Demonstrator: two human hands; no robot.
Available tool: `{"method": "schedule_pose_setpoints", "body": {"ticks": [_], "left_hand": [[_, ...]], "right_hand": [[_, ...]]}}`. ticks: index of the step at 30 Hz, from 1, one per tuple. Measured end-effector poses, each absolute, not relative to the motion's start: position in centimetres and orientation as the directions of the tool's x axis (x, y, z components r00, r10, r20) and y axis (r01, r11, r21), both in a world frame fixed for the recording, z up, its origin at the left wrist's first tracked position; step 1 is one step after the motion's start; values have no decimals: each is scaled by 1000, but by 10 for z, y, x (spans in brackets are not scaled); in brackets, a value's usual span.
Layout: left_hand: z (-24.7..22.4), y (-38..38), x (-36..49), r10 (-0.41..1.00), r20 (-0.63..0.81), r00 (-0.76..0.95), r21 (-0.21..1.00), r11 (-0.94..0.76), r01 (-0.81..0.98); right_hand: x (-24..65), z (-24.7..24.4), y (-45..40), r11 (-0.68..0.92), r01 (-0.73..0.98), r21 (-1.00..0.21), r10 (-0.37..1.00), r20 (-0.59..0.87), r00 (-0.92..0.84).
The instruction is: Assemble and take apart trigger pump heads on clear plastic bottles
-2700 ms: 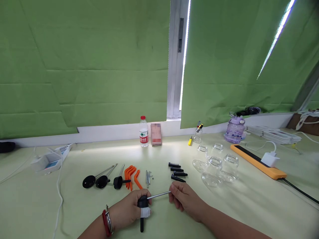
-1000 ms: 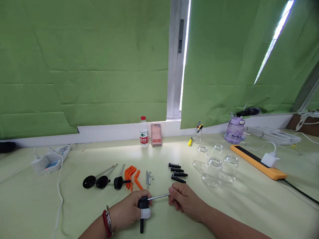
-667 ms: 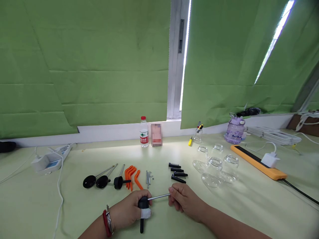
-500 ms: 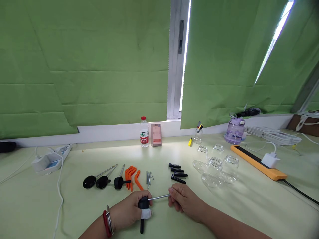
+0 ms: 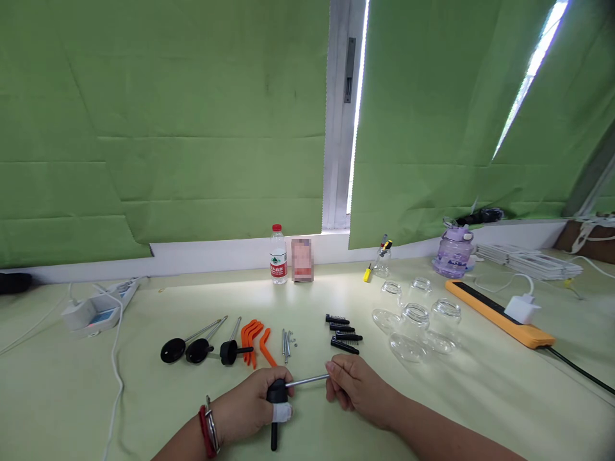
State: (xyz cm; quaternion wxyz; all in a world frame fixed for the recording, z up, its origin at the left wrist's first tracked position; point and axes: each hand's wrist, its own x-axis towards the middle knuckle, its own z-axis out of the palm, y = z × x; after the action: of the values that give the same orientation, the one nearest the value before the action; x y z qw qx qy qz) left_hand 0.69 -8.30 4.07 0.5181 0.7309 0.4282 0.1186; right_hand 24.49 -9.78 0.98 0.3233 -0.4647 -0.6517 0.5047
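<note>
My left hand [image 5: 257,403], its thumb wrapped in white tape, is closed round a black round cap with a metal rod [image 5: 307,380] and a short black handle pointing toward me. The fingertips of my right hand [image 5: 353,387] pinch the rod's far end; whether a small part sits there is hidden. Beyond my left hand lie similar black caps with rods [image 5: 196,350], curved orange pieces [image 5: 250,339] and metal bolts with tiny parts [image 5: 287,346]. Several black tubes with springs [image 5: 343,334] lie beyond my right hand.
Several clear glass jars [image 5: 414,323] stand at the right, near an orange power strip [image 5: 500,314] with a white charger. A water bottle [image 5: 278,256] and a small box [image 5: 302,261] stand at the back. A white power strip [image 5: 100,314] trails a cable at the left.
</note>
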Motion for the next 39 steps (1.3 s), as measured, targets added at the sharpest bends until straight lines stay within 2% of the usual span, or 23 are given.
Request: {"method": "schedule_pose_setpoints", "body": {"ticks": [13, 23, 30, 33, 35, 37, 39], "left_hand": [[43, -84, 9, 748, -264, 609, 869, -90, 487], [46, -86, 11, 753, -267, 601, 872, -77, 483], [41, -85, 7, 760, -231, 607, 842, -156, 516], [44, -85, 3, 787, -131, 603, 812, -264, 521], [50, -83, -3, 827, 47, 561, 795, -371, 481], [58, -79, -12, 850, 296, 435, 739, -493, 459], [64, -70, -27, 854, 472, 218, 673, -509, 537]], "right_hand": [[245, 4, -96, 55, 255, -965, 931, -43, -363], [244, -3, -93, 24, 172, -985, 936, -38, -349], [243, -1, -94, -16, 118, -993, 944, -54, -327], [242, 0, -95, -48, 57, -997, 946, -64, -317], [242, 1, -95, -60, 51, -997, 946, -73, -317], [243, 1, -95, -59, 67, -996, 945, -78, -318], [243, 1, -95, -53, 80, -995, 944, -76, -320]]}}
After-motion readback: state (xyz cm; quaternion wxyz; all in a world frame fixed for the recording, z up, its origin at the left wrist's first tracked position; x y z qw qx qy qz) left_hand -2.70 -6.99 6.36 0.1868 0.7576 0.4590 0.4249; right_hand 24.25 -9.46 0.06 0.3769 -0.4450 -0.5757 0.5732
